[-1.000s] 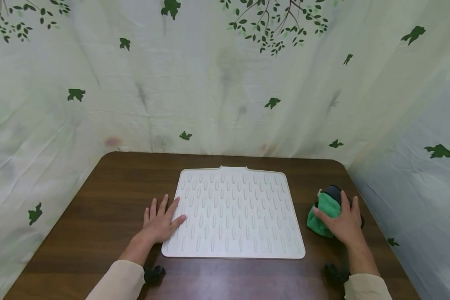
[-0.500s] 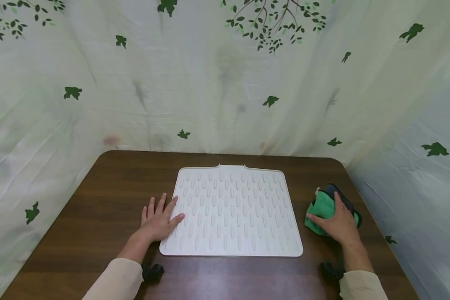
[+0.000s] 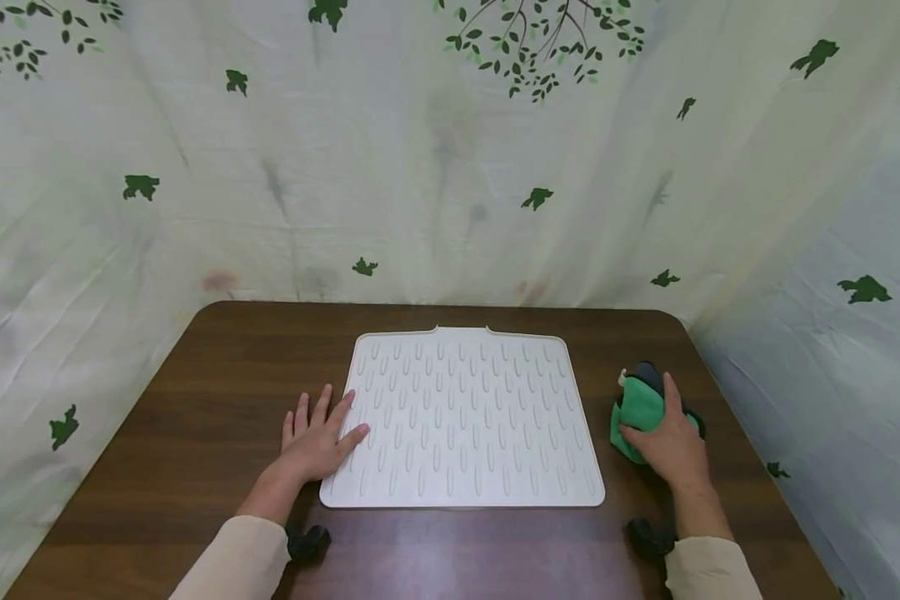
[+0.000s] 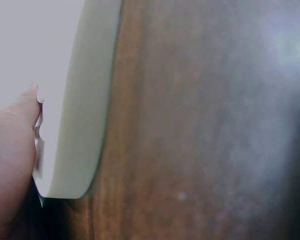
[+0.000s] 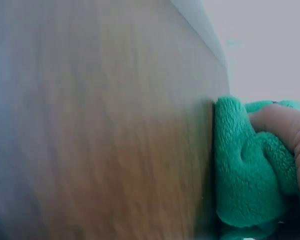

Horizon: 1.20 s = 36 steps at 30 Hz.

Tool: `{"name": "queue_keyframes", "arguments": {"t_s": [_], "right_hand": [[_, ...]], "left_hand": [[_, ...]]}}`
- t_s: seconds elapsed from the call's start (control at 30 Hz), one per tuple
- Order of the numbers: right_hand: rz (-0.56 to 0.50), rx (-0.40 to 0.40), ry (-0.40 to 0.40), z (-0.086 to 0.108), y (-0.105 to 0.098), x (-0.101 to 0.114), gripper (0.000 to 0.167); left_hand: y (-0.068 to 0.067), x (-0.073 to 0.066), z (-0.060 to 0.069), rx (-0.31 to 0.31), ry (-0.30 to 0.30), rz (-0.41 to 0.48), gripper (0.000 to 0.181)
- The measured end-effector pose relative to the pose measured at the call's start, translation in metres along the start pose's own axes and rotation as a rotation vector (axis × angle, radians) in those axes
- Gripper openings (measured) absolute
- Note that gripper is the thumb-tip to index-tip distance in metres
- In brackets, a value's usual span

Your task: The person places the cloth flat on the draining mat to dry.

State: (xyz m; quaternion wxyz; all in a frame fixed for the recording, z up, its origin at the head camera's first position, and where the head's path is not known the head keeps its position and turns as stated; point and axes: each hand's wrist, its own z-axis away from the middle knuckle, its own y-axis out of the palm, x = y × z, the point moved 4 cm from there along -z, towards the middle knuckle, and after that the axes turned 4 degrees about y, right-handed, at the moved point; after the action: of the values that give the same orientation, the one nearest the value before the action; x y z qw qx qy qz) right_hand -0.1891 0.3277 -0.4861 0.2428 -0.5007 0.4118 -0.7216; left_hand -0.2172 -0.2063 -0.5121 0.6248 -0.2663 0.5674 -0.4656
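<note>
A white board (image 3: 461, 421) with rows of slim raised ridges lies flat on the brown table. My left hand (image 3: 315, 446) rests on its left edge, fingers spread, thumb and index finger on the board. In the left wrist view, the hand (image 4: 10, 160) is beside the board's pale rim (image 4: 85, 115). Right of the board, my right hand (image 3: 673, 442) grips a bunched green and dark cloth (image 3: 640, 408) against the table. The right wrist view has the thumb (image 5: 280, 122) pressed into the fluffy green cloth (image 5: 247, 175); the other fingers are hidden there.
The brown table (image 3: 217, 400) has rounded back corners. A pale curtain (image 3: 420, 167) with printed leaves hangs behind it and along both sides. A dark strap piece (image 3: 309, 543) is at the left wrist, and another (image 3: 648, 537) at the right.
My right hand has shifted left, nearer the board, with the cloth in its grip. The left hand stays on the board's edge, and the head view has shifted slightly.
</note>
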Motion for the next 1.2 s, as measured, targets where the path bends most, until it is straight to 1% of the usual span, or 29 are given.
{"name": "queue_keyframes", "arguments": {"t_s": [0.17, 0.37, 0.57, 0.67, 0.93, 1.2], "right_hand": [[-0.064, -0.086, -0.002, 0.003, 0.0, 0.002, 0.114], [-0.171, -0.158, 0.03, 0.006, -0.002, 0.0, 0.113], [-0.256, -0.227, 0.029, 0.01, -0.006, -0.002, 0.108], [-0.281, -0.247, 0.031, 0.013, -0.007, -0.003, 0.106], [-0.351, -0.341, 0.06, 0.022, -0.013, -0.003, 0.101], [-0.392, -0.415, 0.032, 0.029, -0.018, 0.005, 0.099]], "left_hand": [[0.001, -0.001, -0.001, -0.008, -0.001, -0.002, 0.082], [0.002, 0.0, -0.001, -0.014, -0.001, -0.009, 0.081], [0.002, 0.0, -0.002, -0.015, -0.005, -0.01, 0.081], [0.001, 0.0, -0.001, -0.016, -0.008, -0.01, 0.081], [0.001, 0.0, 0.0, -0.019, -0.015, -0.013, 0.081], [0.0, 0.0, 0.001, -0.024, -0.01, -0.004, 0.08]]}}
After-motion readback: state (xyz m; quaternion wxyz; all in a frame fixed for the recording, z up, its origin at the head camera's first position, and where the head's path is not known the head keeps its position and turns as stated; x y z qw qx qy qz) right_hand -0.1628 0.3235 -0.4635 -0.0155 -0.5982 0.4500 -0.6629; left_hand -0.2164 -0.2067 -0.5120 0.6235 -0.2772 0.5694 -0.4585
